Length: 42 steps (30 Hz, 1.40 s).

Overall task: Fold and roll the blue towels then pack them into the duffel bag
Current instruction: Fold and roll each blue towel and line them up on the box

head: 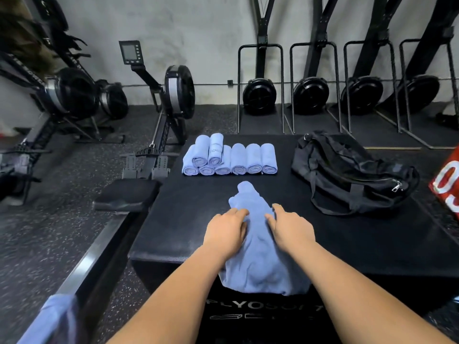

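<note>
A loose blue towel (258,256) lies crumpled lengthwise on the black plyo box (188,209), its near end hanging over the front edge. My left hand (227,230) and my right hand (291,228) rest on it side by side, fingers bent into the cloth on either side of its middle. Several rolled blue towels (229,157) are stacked in two layers at the back of the box. The black duffel bag (352,175) lies at the back right, slumped, with its zipper pull showing.
Rowing machines (169,95) stand on the rubber floor to the left and behind. A rower seat (126,194) sits close to the box's left edge. More blue cloth (49,319) shows at the bottom left. A red object (447,184) is at the right edge.
</note>
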{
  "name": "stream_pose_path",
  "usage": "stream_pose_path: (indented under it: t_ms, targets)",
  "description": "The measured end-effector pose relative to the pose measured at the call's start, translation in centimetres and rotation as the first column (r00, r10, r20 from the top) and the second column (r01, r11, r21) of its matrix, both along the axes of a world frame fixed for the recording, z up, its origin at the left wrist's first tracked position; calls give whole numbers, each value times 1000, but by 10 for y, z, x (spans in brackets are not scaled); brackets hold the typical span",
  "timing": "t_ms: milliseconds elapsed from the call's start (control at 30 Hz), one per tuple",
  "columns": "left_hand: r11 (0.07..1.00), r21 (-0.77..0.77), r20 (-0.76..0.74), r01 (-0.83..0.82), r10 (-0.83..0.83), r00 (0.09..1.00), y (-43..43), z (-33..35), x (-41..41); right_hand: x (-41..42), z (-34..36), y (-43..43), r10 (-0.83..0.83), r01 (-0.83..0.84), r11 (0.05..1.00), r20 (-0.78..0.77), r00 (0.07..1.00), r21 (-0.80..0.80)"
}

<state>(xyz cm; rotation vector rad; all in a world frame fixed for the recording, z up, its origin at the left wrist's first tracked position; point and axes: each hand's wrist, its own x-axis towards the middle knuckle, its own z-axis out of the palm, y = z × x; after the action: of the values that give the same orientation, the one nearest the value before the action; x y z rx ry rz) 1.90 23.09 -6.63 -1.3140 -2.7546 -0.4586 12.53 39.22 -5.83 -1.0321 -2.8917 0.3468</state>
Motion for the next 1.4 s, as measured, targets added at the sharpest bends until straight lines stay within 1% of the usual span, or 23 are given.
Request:
stream_pose_path:
  t_ms: [67,167,267,333,367,433,500,567,633,700,767,833,900,967,1033,1067,1100,1133,1200,1233,1267,1300,1400]
  targets:
    - [995,73,113,-62,54,992,2,-4,-5,-3,-3,6,-56,52,991,-28,998,-126]
    - [987,71,199,-145,128,971,3,-9,-13,-5,-9,15,-49,41,985,-48,998,-169]
    - [979,79,282,-188,159,946,3,-10,-20,-5,-8,21,-57,39,995,-185,981,-97]
    - [968,127,352,-217,161,922,4,-9,-24,-6,-4,27,-60,79,996,-336,940,43]
    - [961,155,374,-229,157,914,4,-9,-26,-6,-4,30,-59,110,987,-382,922,114]
    - [952,182,410,-246,154,899,6,-9,-29,-3,-7,37,-51,120,980,-388,920,157]
    - [949,178,431,-260,163,888,9,-9,-27,-2,-16,42,-12,42,995,-328,945,85]
    - [936,188,441,-298,191,877,11,-9,-26,-3,-21,42,-19,3,999,-306,952,-52]
    - [922,195,436,-336,225,871,14,-8,-26,-6,-18,38,-120,66,980,-288,950,-190]
    - [929,166,417,-331,238,877,17,-10,-28,-9,-16,36,-158,112,974,-241,957,-195]
    - [954,86,402,-287,231,886,19,-9,-29,-8,-14,35,-132,99,977,-172,976,-189]
    - [970,2,380,-243,224,898,21,-10,-31,-9,-10,36,-117,87,965,-111,987,-248]
    - [969,-10,356,-247,235,905,23,-10,-33,-11,-5,39,-126,94,961,-109,986,-261]
    - [950,70,293,-304,271,917,25,-9,-34,-14,0,45,-193,157,975,-253,948,-156]
    - [894,255,198,-368,324,925,26,-9,-36,-15,3,52,-265,287,958,-461,847,-23]
    - [863,315,164,-394,359,919,26,-9,-38,-14,3,55,-288,349,937,-520,804,22]
    - [851,312,152,-422,393,907,25,-10,-39,-13,3,57,-306,391,918,-514,802,65]
    - [858,252,158,-447,419,894,23,-12,-39,-10,1,59,-318,398,910,-427,847,113]
    - [871,51,186,-489,473,861,17,-16,-37,-4,-6,57,-335,353,926,-138,932,133]
    - [868,-42,194,-495,493,848,15,-17,-35,-1,-9,55,-326,327,942,-31,945,80]
    - [863,-98,194,-496,505,841,13,-18,-35,2,-11,54,-309,309,951,2,951,12]
    - [865,-113,182,-489,501,846,12,-18,-35,5,-13,54,-287,286,957,-19,958,-48]
    - [929,-5,150,-370,367,918,14,-16,-36,5,-17,54,-190,184,975,-37,981,-127]
